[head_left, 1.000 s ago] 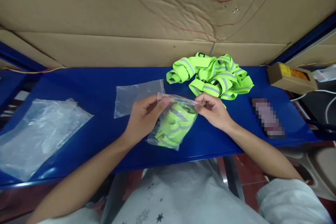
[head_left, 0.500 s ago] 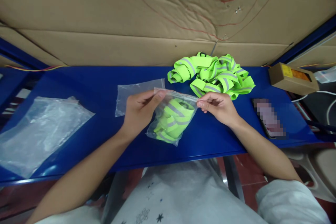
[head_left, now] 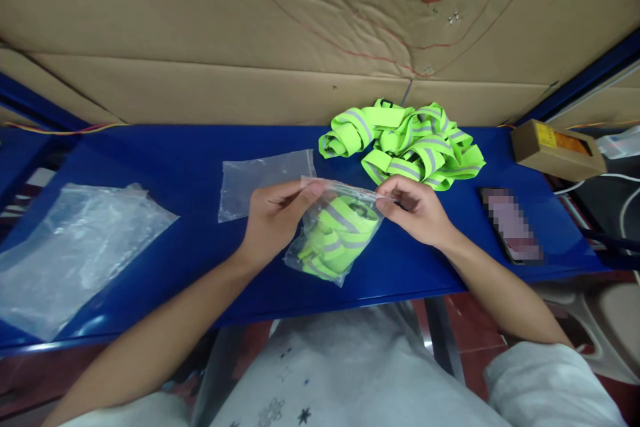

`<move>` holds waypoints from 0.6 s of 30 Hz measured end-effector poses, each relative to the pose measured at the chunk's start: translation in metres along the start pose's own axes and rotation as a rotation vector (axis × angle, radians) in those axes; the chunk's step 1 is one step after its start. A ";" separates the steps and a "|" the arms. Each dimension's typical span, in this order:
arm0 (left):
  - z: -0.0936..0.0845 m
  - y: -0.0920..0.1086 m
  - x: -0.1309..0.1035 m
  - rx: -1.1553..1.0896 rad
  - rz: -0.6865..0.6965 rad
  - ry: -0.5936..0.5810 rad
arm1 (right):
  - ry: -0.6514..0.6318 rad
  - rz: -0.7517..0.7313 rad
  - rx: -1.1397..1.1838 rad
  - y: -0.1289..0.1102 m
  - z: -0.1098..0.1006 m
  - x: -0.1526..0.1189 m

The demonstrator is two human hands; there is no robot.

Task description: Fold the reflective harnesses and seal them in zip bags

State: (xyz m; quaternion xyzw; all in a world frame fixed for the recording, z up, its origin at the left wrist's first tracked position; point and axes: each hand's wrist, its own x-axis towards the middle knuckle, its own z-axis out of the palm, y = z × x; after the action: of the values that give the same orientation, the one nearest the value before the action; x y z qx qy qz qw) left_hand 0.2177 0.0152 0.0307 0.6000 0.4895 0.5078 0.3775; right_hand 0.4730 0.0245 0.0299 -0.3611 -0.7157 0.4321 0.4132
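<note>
Clear zip-top bag [head_left: 335,233] held between the two hands, its lower part slanting toward the person, with a lime-yellow strap [head_left: 345,220] bearing silver-grey stripes bunched inside. The left hand [head_left: 274,217] is nearly closed, its thumb laid flat over the bag's upper left corner and the fingers bent behind. The right hand [head_left: 417,210] pinches the upper right corner between thumb and forefinger, the other fingers loosely curled. The bag's mouth edge runs almost straight from one hand to the other; whether its lower end touches the blue table [head_left: 165,167] cannot be told. Just beyond the left hand lies a flat empty bag [head_left: 255,187], partly covered by that hand; well to the left of the same hand, a pile of clear bags [head_left: 83,247] spreads toward the table's near edge. Beyond the right hand sits a tangled heap of striped straps [head_left: 430,147]. To the right of the right hand lies a phone [head_left: 513,225], its screen pixelated, and farther out and beyond stands a small cardboard box [head_left: 555,150].
</note>
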 end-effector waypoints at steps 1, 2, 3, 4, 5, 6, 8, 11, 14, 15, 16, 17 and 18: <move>0.000 0.001 0.000 0.001 -0.002 -0.005 | 0.010 -0.014 -0.018 0.000 0.001 0.000; 0.001 0.002 -0.001 0.001 -0.003 -0.010 | 0.017 -0.025 -0.036 0.000 0.002 -0.001; 0.001 0.002 -0.001 0.000 -0.001 -0.017 | 0.021 -0.033 -0.052 0.000 0.002 -0.001; 0.001 0.003 -0.001 -0.001 0.008 -0.021 | 0.023 -0.038 -0.064 -0.001 0.003 -0.001; 0.001 0.003 -0.001 0.000 0.019 -0.020 | 0.025 -0.042 -0.072 -0.001 0.004 -0.002; 0.001 0.003 -0.002 0.005 0.028 -0.018 | 0.023 -0.044 -0.076 -0.001 0.004 -0.002; 0.002 0.004 -0.003 0.026 0.042 -0.019 | 0.014 -0.039 -0.082 -0.002 0.006 -0.003; 0.003 0.007 -0.006 0.052 0.057 -0.035 | 0.005 -0.029 -0.085 -0.003 0.009 -0.004; 0.005 0.009 -0.008 0.067 0.045 -0.045 | 0.007 -0.028 -0.072 -0.003 0.010 -0.004; 0.005 0.009 -0.008 0.074 0.042 -0.046 | 0.008 -0.024 -0.066 -0.003 0.011 -0.004; 0.005 0.009 -0.008 0.079 0.044 -0.046 | 0.010 -0.019 -0.060 -0.003 0.012 -0.004; 0.006 0.009 -0.009 0.084 0.046 -0.045 | 0.011 -0.012 -0.054 -0.004 0.012 -0.004; 0.006 0.008 -0.009 0.089 0.045 -0.046 | 0.011 -0.004 -0.049 -0.005 0.013 -0.004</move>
State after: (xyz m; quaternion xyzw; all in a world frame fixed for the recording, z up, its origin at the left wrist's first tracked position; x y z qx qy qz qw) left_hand 0.2252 0.0048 0.0354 0.6387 0.4892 0.4798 0.3501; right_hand 0.4619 0.0152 0.0295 -0.3721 -0.7244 0.4116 0.4092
